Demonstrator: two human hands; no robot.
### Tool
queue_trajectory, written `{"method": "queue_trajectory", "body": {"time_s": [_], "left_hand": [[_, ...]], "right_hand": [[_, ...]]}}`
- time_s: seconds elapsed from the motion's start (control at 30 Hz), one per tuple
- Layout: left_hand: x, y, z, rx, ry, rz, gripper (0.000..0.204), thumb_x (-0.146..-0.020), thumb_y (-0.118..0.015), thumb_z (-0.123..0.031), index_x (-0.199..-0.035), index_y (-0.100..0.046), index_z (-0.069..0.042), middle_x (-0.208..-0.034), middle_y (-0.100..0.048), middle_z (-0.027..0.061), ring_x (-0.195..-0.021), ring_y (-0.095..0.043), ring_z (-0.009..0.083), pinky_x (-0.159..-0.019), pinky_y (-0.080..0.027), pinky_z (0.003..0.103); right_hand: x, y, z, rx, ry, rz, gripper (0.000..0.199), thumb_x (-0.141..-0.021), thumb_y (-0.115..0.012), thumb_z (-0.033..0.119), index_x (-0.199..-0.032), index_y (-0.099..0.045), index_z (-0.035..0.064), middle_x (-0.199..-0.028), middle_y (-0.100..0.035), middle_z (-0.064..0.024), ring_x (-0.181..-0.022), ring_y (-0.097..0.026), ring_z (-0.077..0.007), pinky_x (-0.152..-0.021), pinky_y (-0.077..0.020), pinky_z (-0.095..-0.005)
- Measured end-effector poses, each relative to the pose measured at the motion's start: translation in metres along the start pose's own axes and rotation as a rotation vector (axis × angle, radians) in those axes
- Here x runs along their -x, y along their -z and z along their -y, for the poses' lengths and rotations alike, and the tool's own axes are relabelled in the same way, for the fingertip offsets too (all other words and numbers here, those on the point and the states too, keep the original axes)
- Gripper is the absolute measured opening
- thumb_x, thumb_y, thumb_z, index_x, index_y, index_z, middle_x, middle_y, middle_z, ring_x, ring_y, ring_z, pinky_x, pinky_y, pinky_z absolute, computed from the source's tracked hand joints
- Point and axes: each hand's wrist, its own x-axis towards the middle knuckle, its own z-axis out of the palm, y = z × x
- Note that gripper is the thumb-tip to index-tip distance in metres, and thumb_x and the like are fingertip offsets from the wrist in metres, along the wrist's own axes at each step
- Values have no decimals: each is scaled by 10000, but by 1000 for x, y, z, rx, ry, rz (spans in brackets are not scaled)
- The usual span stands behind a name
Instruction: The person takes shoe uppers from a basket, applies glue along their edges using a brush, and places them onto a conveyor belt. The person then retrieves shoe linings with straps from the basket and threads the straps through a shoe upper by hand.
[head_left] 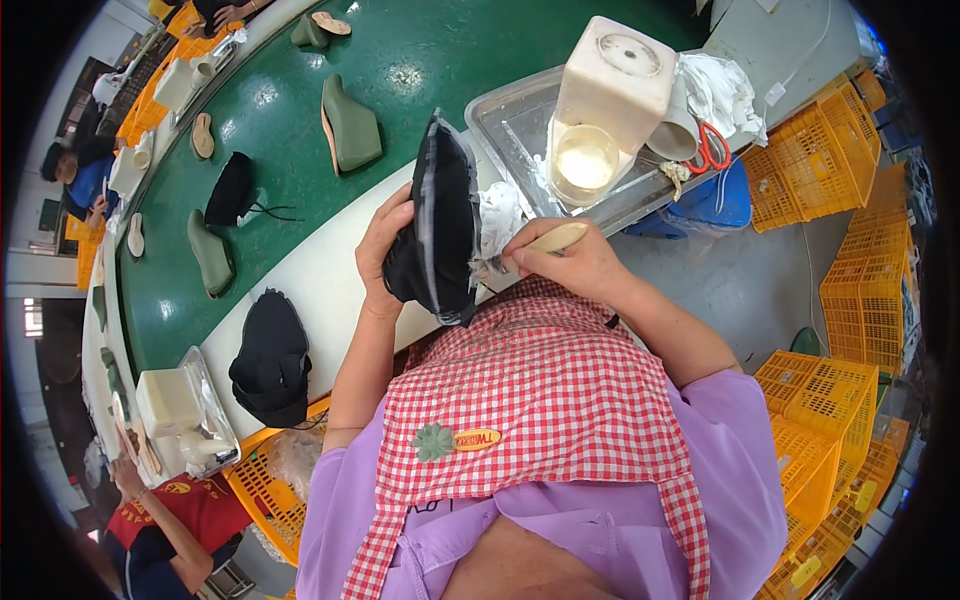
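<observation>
1. Left hand (385, 245) holds its grip clenched around a black shoe upper (435, 225), raised above the counter (310, 290) edge; the fingers are hidden behind it.
2. Right hand (575, 265) pinches a pale-handled brush (555, 238); its tip, against the shoe's white lining, is hard to make out.
3. Behind, a clear tray (505, 125) carries a cream glue pot (610, 85).

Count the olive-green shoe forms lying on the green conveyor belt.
4: one near the belt's middle, one at the far end, one beside the black shoe upper, one at the left edge. Others may be hidden.
</observation>
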Motion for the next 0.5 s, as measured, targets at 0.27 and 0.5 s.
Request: {"method": "queue_trajectory", "body": {"time_s": [0.27, 0.5], "left_hand": [[6, 5, 1, -28, 64, 2, 407, -836, -611, 55, -1230, -596, -47, -1328, -531, 249, -1181, -577, 320, -982, -493, 358], [3, 3, 3, -18, -1, 4, 373, -862, -618, 27, -1232, -590, -16, -1306, -555, 230, -1177, -577, 308, -1017, -454, 371]], "right_hand": [[10, 4, 24, -9, 29, -81, 129, -887, -646, 69, -971, -688, -19, -835, -688, -60, -755, -645, -111, -684, -517, -246], [4, 6, 8, 109, 82, -33, 136, -889, -646, 79, -980, -692, -10, -869, -685, -60, -757, -645, -111, -679, -515, -246]]}}
